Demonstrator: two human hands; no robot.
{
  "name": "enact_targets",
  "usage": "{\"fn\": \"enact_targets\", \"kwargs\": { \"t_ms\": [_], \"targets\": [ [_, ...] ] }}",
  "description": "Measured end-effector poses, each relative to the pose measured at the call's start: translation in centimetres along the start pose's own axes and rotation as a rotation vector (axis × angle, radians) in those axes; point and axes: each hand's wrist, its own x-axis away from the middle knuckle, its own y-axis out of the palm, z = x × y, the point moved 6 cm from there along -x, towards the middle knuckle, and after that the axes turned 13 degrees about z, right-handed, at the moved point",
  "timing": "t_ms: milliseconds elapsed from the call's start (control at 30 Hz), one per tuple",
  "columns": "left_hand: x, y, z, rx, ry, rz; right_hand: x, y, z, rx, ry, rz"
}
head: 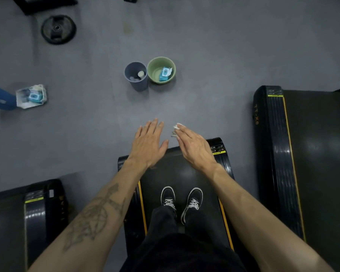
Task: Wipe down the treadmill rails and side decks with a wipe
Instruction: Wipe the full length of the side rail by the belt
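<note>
A crumpled white wipe (177, 128) is being held out past the end of the treadmill (180, 173).

The wipe is seen as a small, bunched wad, partly hidden, and is being pinched at the fingertips of the right hand (194, 148), above the grey floor (204, 55). The left hand (148, 143) is being held flat just beside it, fingers straight and released, nothing grasped. The black belt, edged in yellow, is being stood on in black shoes (182, 201). "TT-X" is being read on the neighbouring treadmill (302, 154). A green tub (161, 70) holding a blue packet is standing well apart, touching a grey cup (136, 75).

Both hands (148, 143) outstretched, fingers straight
</note>
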Motion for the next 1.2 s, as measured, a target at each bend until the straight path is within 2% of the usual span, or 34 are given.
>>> {"fn": "enact_targets", "kwargs": {
  "t_ms": [133, 367, 633, 833, 1033, 1200],
  "targets": [
    [-0.9, 0.0, -2.1, 0.0, -0.053, 0.022, -1.6, 1.6, -0.4, 0.005, -0.03, -0.054],
    [-2.6, 0.3, -6.0, 0.018, -0.216, 0.037, -6.7, 5.7, -0.3, -0.074, -0.119, -0.266],
    [-6.3, 1.3, -10.8, 0.044, -0.441, 0.151, -13.3, 12.1, -0.3, -0.173, -0.404, -0.388],
    [-6.6, 3.3, -15.2, 0.059, -0.651, 0.205, -17.2, 17.3, -1.9, -0.222, -0.532, -0.515],
    [-7.8, 6.4, -21.4, 0.039, -0.816, 0.24, -20.5, 25.8, -4.1, -0.252, -0.715, -0.591],
    [-9.3, 11.2, -30.5, 0.05, -0.959, 0.343, -22.6, 38.4, -7.6, -0.326, -0.929, -0.622]
  ]
}}
